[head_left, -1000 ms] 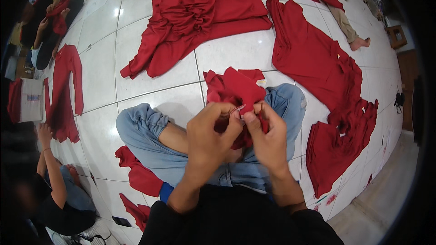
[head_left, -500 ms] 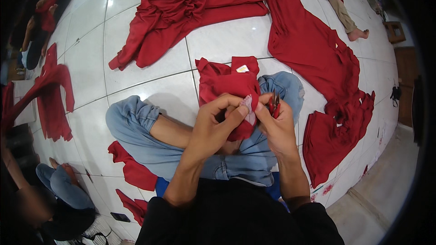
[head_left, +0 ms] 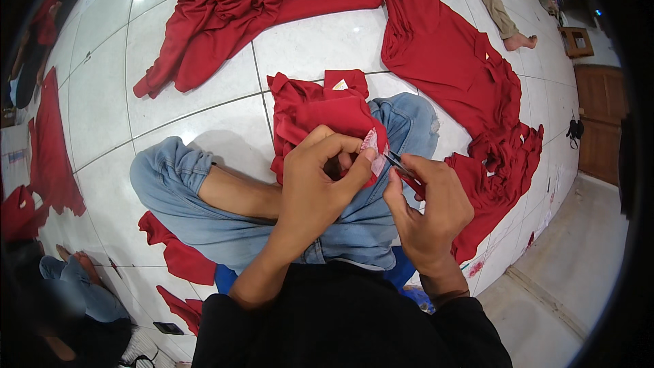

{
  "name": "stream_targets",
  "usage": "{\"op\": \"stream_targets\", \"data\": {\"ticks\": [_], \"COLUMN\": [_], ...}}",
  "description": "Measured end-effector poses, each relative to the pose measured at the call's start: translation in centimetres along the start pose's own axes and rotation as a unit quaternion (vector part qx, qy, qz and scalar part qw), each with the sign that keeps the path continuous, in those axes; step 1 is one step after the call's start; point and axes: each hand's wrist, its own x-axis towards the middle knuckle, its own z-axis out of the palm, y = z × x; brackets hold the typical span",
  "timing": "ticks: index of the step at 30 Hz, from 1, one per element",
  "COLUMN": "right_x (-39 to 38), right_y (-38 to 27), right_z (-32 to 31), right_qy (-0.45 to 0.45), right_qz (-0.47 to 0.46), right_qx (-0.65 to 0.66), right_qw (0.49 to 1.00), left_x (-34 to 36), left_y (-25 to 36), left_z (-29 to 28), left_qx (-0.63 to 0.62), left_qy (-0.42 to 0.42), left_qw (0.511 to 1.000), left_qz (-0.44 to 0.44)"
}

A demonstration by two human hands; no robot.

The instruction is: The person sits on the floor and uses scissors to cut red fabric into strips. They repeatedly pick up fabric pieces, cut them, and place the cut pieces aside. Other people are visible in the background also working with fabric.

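A red garment (head_left: 320, 112) lies over my crossed legs, with a small white label (head_left: 340, 85) near its far edge. My left hand (head_left: 321, 170) pinches a stitched edge of it, where a pale, whitish-pink patch shows beside the seam. In my right hand (head_left: 434, 201) are small red-handled thread snips (head_left: 407, 176), fingers wrapped round the handles. Their dark metal tips point left and meet the pale edge, close to my left fingertips. Whether the blades are apart or together is too small to tell.
Heaps of red garments lie on the white tiles ahead (head_left: 231, 13) and to the right (head_left: 449, 54). Smaller red cloth pieces (head_left: 178, 252) lie by my left knee, near a dark phone (head_left: 168, 328). Other people sit at the left; a bare foot (head_left: 521, 41) shows far right.
My right hand has turned and brought the snips' tips to the cloth edge; before, they pointed upward and its fingers touched the fabric. My left hand keeps its pinch. The whole view has shifted slightly.
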Motion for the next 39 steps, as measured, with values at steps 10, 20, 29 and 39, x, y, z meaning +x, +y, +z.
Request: {"op": "stream_targets", "data": {"ticks": [10, 20, 29, 39], "right_x": [0.4, 0.9, 1.4, 1.2], "right_y": [-0.1, 0.2, 0.4, 1.3], "right_z": [0.3, 0.4, 0.0, 1.3], "right_qy": [-0.009, -0.003, -0.028, -0.071], "right_qz": [-0.033, -0.08, -0.112, 0.21], "right_qx": [-0.054, -0.069, -0.064, 0.324], "right_qw": [0.998, 0.994, 0.991, 0.92], "left_x": [-0.4, -0.2, -0.2, -0.2], "left_y": [0.3, 0.7, 0.7, 0.2], "left_z": [0.0, -0.5, -0.5, 0.2], "left_qx": [-0.02, 0.007, 0.03, 0.027], "left_qy": [-0.005, -0.012, 0.0, -0.013], "left_qw": [1.0, 1.0, 0.999, 0.998], "left_qz": [-0.011, 0.01, 0.03, 0.049]}}
